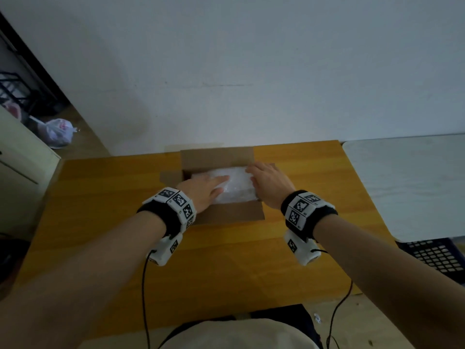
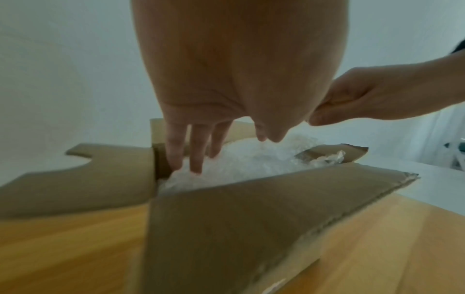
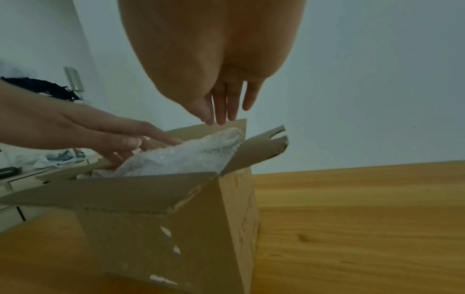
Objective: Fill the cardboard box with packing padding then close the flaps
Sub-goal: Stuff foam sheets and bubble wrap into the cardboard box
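Note:
An open cardboard box point(image 1: 234, 214) stands at the far middle of the wooden table point(image 1: 100, 222), all flaps spread outward. White bubble-wrap padding point(image 1: 239, 181) fills it up to the rim. My left hand point(image 1: 216, 185) lies flat on the padding, and its straight fingers point(image 2: 196, 155) press into the padding's left side point(image 2: 251, 161). My right hand point(image 1: 254, 172) hovers over the box's right edge. Its fingers point(image 3: 226, 107) are straight and hold nothing, just above the padding point(image 3: 191, 157) and the raised right flap point(image 3: 254, 153).
A white wall rises just behind the box. A white table point(image 1: 407, 185) adjoins on the right, with a dark plastic crate point(image 1: 437, 255) below it. On the left are a pale cabinet point(image 1: 22, 167) and a plastic bag point(image 1: 56, 132) on the floor.

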A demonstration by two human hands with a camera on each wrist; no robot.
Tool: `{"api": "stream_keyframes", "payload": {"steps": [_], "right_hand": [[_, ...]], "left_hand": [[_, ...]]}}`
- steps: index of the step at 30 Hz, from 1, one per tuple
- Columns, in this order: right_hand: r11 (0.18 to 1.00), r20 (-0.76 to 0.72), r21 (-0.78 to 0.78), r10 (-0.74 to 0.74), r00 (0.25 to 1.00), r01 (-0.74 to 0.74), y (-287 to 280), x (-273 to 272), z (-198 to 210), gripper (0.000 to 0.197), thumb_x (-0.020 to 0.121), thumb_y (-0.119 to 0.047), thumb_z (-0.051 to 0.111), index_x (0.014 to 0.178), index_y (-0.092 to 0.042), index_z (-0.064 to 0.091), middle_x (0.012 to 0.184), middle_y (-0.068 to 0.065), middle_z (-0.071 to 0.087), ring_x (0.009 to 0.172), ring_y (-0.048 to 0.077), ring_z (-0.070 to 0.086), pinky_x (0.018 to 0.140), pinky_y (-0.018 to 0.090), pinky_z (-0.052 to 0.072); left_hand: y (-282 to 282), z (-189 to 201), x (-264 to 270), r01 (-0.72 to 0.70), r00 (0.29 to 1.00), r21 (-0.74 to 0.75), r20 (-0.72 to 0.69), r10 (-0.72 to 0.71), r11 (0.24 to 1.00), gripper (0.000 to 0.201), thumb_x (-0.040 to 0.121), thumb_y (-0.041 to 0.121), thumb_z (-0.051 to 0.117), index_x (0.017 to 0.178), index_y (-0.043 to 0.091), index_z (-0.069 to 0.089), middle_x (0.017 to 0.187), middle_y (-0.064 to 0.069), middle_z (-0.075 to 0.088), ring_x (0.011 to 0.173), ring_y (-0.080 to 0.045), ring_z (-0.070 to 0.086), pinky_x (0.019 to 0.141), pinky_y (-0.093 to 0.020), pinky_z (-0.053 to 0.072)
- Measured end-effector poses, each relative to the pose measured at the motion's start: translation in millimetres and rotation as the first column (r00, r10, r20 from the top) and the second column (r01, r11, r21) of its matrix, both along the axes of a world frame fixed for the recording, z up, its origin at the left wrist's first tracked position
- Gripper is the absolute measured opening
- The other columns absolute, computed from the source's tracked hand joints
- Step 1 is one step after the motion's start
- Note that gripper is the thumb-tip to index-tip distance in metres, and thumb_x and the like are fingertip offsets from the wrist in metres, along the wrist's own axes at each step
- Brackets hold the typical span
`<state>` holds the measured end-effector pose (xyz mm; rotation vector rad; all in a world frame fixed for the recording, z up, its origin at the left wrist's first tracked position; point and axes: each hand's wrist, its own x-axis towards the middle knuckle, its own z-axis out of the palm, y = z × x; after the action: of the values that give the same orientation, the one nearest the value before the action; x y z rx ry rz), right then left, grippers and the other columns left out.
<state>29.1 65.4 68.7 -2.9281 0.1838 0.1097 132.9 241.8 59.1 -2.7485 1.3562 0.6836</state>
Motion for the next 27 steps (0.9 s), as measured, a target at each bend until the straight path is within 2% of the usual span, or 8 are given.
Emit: {"api": "stream_keyframes", "payload": {"steps": [2,5,7,9,11,13,21,27], "right_hand": [[1.0,-0.099,-0.017,0.016,0.995,-0.017,-3,-2,-4,0.043,0.097,-0.008,0.037,0.139,-0.013,0.041,0.15,0.003,0.036,0.138,0.022,0.033,0.114,0.034,0.023],[0.999,-0.185,0.012,0.035,0.982,-0.033,-6,-6,-12,0.045,0.096,-0.008,0.036,0.141,-0.014,0.039,0.154,0.003,0.029,0.143,0.02,0.025,0.117,0.032,0.015],[0.999,-0.159,0.047,0.019,0.987,-0.012,-7,-8,-14,0.047,0.096,-0.009,0.038,0.143,-0.012,0.035,0.154,0.004,0.029,0.143,0.019,0.025,0.117,0.032,0.015],[0.997,-0.111,0.072,-0.02,0.994,0.029,-9,-10,-14,0.049,0.095,-0.009,0.041,0.144,-0.011,0.032,0.154,0.004,0.03,0.142,0.018,0.026,0.117,0.031,0.016],[0.993,-0.089,0.101,-0.045,0.995,0.054,-13,-12,-13,0.052,0.093,-0.01,0.045,0.143,-0.012,0.033,0.153,0.004,0.031,0.142,0.018,0.028,0.117,0.031,0.018],[0.989,-0.087,0.133,-0.053,0.995,0.064,-16,-15,-13,0.054,0.091,-0.008,0.047,0.143,-0.013,0.033,0.153,0.003,0.032,0.141,0.018,0.029,0.117,0.031,0.019],[0.974,-0.129,0.202,-0.077,0.989,0.102,-20,-15,-19,0.063,0.084,0.007,0.041,0.143,-0.015,0.034,0.155,0.002,0.027,0.142,0.02,0.027,0.116,0.032,0.02],[0.986,-0.156,0.168,0.012,0.988,0.015,-25,-16,-20,0.068,0.083,0.01,0.037,0.144,-0.02,0.034,0.158,-0.004,0.02,0.146,0.014,0.014,0.119,0.032,0.013]], "left_hand": [[-11,5,-4,0.012,0.99,0.069,0.136,-0.022,0.998,0.042,0.101,0.039,0.025,0.144,0.038,0.027,0.139,-0.01,0.043,0.12,-0.028,0.048,0.093,-0.043,0.044],[-34,11,-17,0.005,0.972,0.08,0.234,-0.024,0.997,0.038,0.101,0.035,0.031,0.134,0.021,0.043,0.131,-0.013,0.038,0.116,-0.03,0.044,0.089,-0.044,0.043],[-48,7,-28,-0.001,0.985,0.055,0.173,-0.008,0.999,0.044,0.1,0.039,0.03,0.141,0.022,0.032,0.144,-0.012,0.028,0.124,-0.035,0.038,0.095,-0.049,0.04],[-60,2,-34,0.01,0.993,0.061,0.119,-0.017,0.998,0.053,0.099,0.046,0.026,0.148,0.028,0.014,0.157,-0.005,0.009,0.137,-0.037,0.023,0.105,-0.059,0.028],[-68,-3,-35,0.063,0.988,0.088,0.137,-0.075,0.994,0.061,0.099,0.05,0.02,0.151,0.025,0.003,0.159,0.002,-0.003,0.145,-0.03,0.007,0.111,-0.061,0.014],[-72,-9,-33,0.104,0.985,0.119,0.128,-0.119,0.988,0.065,0.098,0.053,0.015,0.152,0.02,-0.001,0.159,0.005,-0.008,0.147,-0.022,-0.002,0.115,-0.056,0.006],[-79,-25,-19,0.055,0.997,0.217,-0.072,-0.04,0.975,0.069,0.094,0.06,0.01,0.152,0.024,-0.003,0.159,0.009,-0.005,0.146,-0.018,-0.003,0.115,-0.056,0.002],[-81,-21,-7,0.092,0.985,0.18,-0.158,-0.064,0.979,0.056,0.1,0.048,0.015,0.151,0.027,0.006,0.159,0.008,0.002,0.146,-0.02,0.002,0.115,-0.056,0.003]]}}
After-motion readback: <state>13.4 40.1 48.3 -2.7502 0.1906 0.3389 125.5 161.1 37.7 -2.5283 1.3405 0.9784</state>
